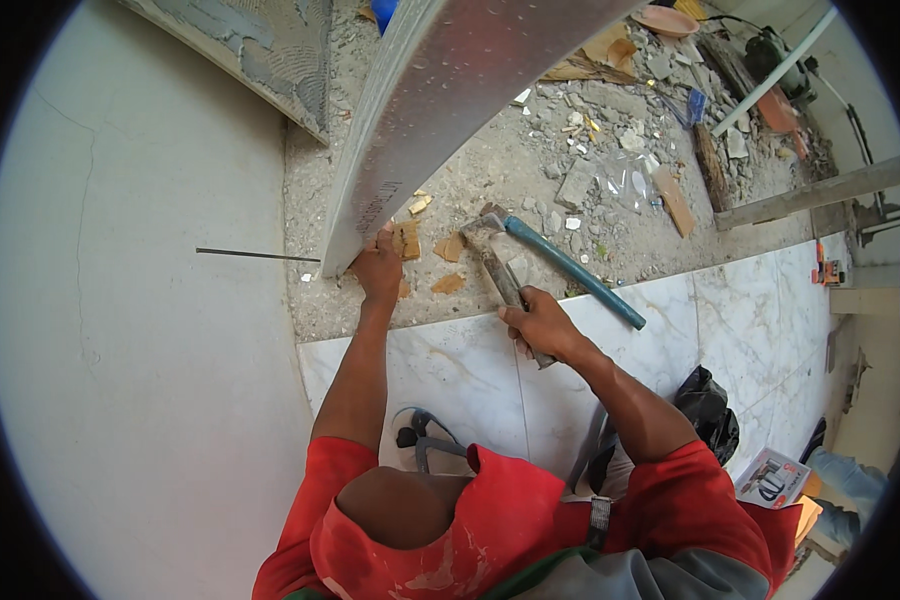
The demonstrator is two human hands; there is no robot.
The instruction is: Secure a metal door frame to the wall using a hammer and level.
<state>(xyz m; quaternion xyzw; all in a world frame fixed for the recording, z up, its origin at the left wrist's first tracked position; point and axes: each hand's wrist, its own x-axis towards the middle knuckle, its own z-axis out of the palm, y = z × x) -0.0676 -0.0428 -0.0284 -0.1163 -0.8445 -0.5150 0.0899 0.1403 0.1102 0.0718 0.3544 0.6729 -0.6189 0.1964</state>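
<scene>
1. The left grip (375,265) is at the lower edge of the large pale slab (450,110), touching it near its bottom corner; whether the fingers close around that edge cannot be told.
2. The slab rises, tilted, from the rough ground (530,140) beyond the left grip and leans across the upper part of the view.
3. The right grip (540,325) is clamped on the handle of a worn hand tool (500,270), whose pale, caked end points away from the person (its exact kind is hard to make out).
4. A hammer-like tool with a blue-green handle (575,270) lies just beyond the right grip, its handle reaching over the white marbled tiles (740,300).
5. Small brown pieces (448,284) lie between the two grips, near the left one.
6. A thin dark rod (258,254) extends leftward from beside the slab's bottom corner.
</scene>
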